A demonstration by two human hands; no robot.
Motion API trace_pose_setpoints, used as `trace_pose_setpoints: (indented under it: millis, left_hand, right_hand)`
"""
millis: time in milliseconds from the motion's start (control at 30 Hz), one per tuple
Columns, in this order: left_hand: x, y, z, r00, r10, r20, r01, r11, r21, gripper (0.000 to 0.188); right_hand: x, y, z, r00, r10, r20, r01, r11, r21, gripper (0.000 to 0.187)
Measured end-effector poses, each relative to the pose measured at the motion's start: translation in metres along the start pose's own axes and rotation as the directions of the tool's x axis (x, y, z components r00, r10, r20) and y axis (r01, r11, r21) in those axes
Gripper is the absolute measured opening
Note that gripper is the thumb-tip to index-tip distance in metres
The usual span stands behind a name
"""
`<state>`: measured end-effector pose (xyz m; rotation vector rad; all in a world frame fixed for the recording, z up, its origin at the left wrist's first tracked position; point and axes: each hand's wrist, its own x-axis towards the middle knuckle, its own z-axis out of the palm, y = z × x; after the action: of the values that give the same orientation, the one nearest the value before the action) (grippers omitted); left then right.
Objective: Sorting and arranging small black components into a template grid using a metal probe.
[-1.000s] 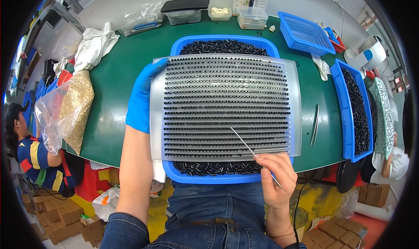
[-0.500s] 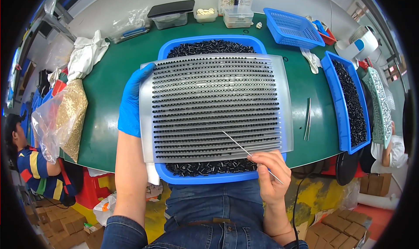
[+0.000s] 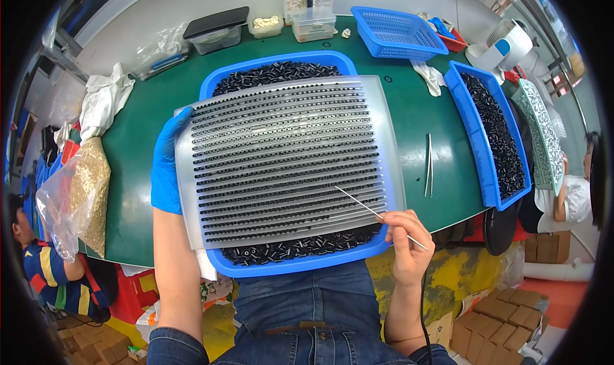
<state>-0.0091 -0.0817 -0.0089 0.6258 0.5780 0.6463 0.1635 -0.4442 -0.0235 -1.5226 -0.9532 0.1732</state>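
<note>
A translucent, ridged plate (image 3: 187, 195) lies across a blue bin (image 3: 252, 270), with small black tubes (image 3: 281, 157) lined up along its rows. Loose black tubes (image 3: 275, 75) fill the bin beneath and show past the plate's far and near edges. My left hand (image 3: 168, 166), in a blue glove, grips the plate's left edge; its fingers are partly hidden. In my bare right hand (image 3: 407, 240), at the plate's near right corner, a thin metal rod (image 3: 359, 202) is pinched between the fingers. Its tip points at one of the lower rows, right of the middle.
Tweezers (image 3: 429, 166) lie on the green table (image 3: 416, 115) right of the plate. Beyond them stands a long blue bin (image 3: 465, 119) of black tubes. A blue basket (image 3: 396, 35) and lidded boxes (image 3: 217, 35) line the back. A bag of pale grains (image 3: 93, 198) hangs at the left edge.
The whole view has shifted, so the table and plate sit farther left in the picture. Over the plate, the rod's tip has moved right with my right hand. My left hand keeps its grip.
</note>
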Motion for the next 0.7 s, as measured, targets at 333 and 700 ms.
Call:
trace_pose_setpoints:
  millis: [333,700]
  left_hand:
    - [0.001,-0.001,0.003,1.000,0.015,-0.027,-0.015,1.000,0.002,0.023]
    - [0.008,0.001,-0.008,0.998,0.052,0.030,-0.053,0.998,0.035,0.021]
  right_hand:
    - [-0.005,0.016,-0.023,0.971,0.157,-0.179,-0.112,0.964,0.240,0.018]
    - [-0.008,0.014,-0.024,0.981,0.130,-0.145,-0.093,0.966,0.240,0.019]
